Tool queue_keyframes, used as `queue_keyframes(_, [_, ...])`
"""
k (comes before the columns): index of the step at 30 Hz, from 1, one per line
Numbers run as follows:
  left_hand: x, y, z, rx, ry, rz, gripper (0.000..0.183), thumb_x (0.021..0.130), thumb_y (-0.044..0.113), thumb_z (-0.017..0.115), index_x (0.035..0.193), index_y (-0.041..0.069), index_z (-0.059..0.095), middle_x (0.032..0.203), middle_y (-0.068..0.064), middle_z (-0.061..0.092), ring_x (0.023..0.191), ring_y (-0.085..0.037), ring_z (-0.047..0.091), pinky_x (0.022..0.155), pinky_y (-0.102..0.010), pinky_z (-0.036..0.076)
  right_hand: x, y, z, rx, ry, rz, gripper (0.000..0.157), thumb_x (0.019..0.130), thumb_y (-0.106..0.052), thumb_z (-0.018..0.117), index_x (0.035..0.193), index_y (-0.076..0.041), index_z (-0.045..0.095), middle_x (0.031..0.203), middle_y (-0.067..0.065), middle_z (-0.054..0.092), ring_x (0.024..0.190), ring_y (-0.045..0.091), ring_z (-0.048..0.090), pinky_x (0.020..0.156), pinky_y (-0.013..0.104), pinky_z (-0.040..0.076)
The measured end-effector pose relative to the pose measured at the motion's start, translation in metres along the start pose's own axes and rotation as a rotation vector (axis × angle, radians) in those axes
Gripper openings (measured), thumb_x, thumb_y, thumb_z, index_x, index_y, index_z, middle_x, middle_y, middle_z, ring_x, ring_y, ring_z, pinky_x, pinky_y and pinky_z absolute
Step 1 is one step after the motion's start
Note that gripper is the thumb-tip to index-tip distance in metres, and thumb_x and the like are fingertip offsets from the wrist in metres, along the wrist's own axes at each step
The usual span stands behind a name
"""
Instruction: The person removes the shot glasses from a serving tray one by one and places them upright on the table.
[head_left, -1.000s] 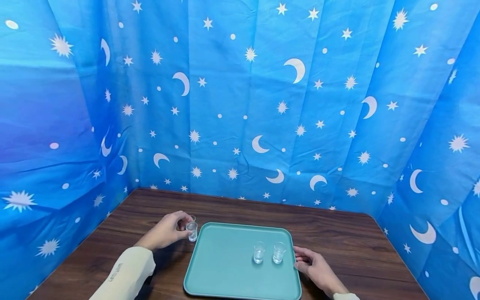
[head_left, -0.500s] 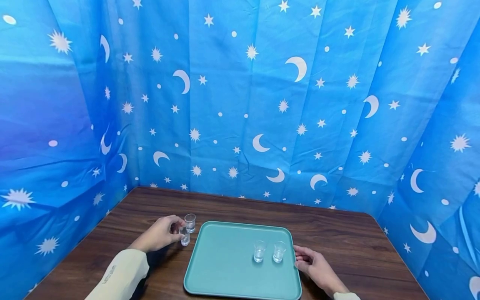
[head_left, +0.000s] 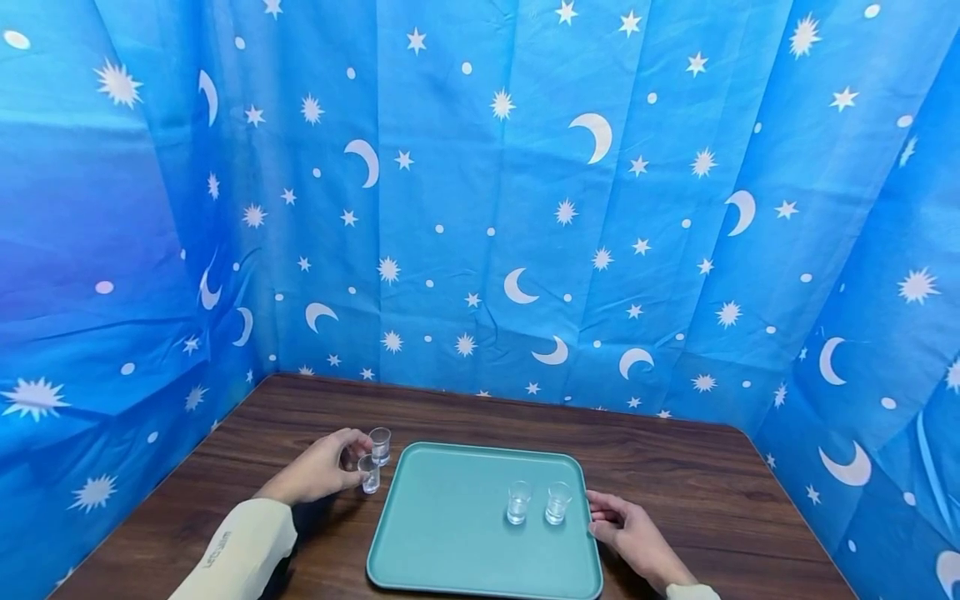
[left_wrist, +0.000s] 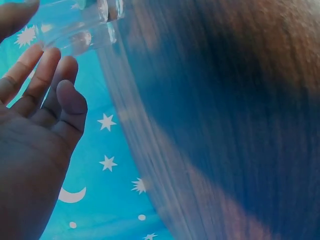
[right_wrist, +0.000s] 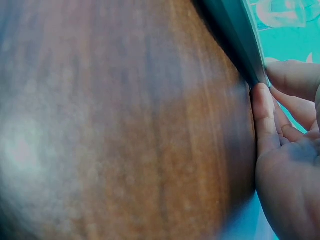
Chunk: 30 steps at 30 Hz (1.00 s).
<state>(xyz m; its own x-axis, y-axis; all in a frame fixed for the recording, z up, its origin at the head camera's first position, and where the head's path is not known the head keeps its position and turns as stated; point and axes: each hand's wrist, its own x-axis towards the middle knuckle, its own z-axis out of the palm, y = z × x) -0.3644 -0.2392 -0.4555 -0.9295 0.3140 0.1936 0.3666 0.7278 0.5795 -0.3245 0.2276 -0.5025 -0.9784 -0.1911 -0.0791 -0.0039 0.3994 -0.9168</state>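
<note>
My left hand (head_left: 322, 467) holds a small clear shot glass (head_left: 371, 478) by its sides, upright on the table left of the tray. In the left wrist view thumb and fingertips flank the clear glass (left_wrist: 75, 30) near its rim, other fingers loosely bent. Just behind it stands another shot glass (head_left: 381, 451), its rim close to my index finger. Two more shot glasses, a left one (head_left: 517, 505) and a right one (head_left: 557, 506), stand side by side on the green tray (head_left: 450, 542). My right hand (head_left: 632, 537) pinches the tray's right edge, thumb on top, as the right wrist view shows.
The tray lies on a dark wood-grain table (head_left: 697, 483), near its front. Blue curtain (head_left: 450, 208) with white stars and moons closes off the back and both sides. Bare tabletop shows behind the tray and to its right.
My left hand has brought the shot glass left and toward me, uncovering the glass behind it. Over the last half second it has hardly moved. My right hand stays at the tray edge.
</note>
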Motion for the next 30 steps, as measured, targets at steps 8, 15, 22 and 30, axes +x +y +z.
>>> queue_keyframes(8, [0.006, 0.016, -0.002, 0.002, 0.093, 0.098, 0.036, 0.072, 0.016, 0.069, 0.104, 0.012, 0.054, 0.088, 0.002, 0.048, 0.075, -0.017, 0.048, 0.059, -0.024, 0.042, 0.001, 0.001, 0.000, 0.002, 0.003, -0.002, 0.053, 0.078, -0.018, 0.063, 0.124, -0.003, 0.043, 0.101, 0.007, 0.054, 0.088, 0.019, 0.051, 0.068, 0.032, 0.045])
queue_keyframes(15, [0.016, 0.042, 0.006, -0.033, 0.052, 0.181, 0.033, 0.073, 0.031, 0.067, 0.102, 0.023, 0.051, 0.088, 0.009, 0.047, 0.075, -0.018, 0.049, 0.059, -0.024, 0.042, 0.000, 0.000, 0.000, 0.003, -0.001, 0.002, 0.053, 0.078, -0.018, 0.063, 0.125, -0.003, 0.043, 0.101, 0.006, 0.055, 0.088, 0.019, 0.051, 0.068, 0.032, 0.045])
queue_keyframes(22, [0.024, 0.062, 0.015, -0.051, -0.007, 0.209, 0.031, 0.076, 0.028, 0.065, 0.103, 0.025, 0.050, 0.093, 0.010, 0.048, 0.075, -0.013, 0.049, 0.059, -0.024, 0.043, 0.000, 0.001, 0.000, 0.009, 0.000, -0.004, 0.053, 0.078, -0.017, 0.063, 0.125, -0.002, 0.043, 0.101, 0.007, 0.055, 0.087, 0.019, 0.052, 0.068, 0.032, 0.045])
queue_keyframes(30, [0.031, 0.076, 0.029, -0.057, -0.027, 0.227, 0.032, 0.076, 0.019, 0.066, 0.104, 0.021, 0.051, 0.096, 0.009, 0.049, 0.079, -0.016, 0.051, 0.059, -0.024, 0.043, 0.002, 0.000, 0.000, -0.011, 0.019, 0.001, 0.052, 0.077, -0.015, 0.063, 0.124, -0.002, 0.044, 0.100, 0.006, 0.055, 0.087, 0.018, 0.051, 0.067, 0.032, 0.045])
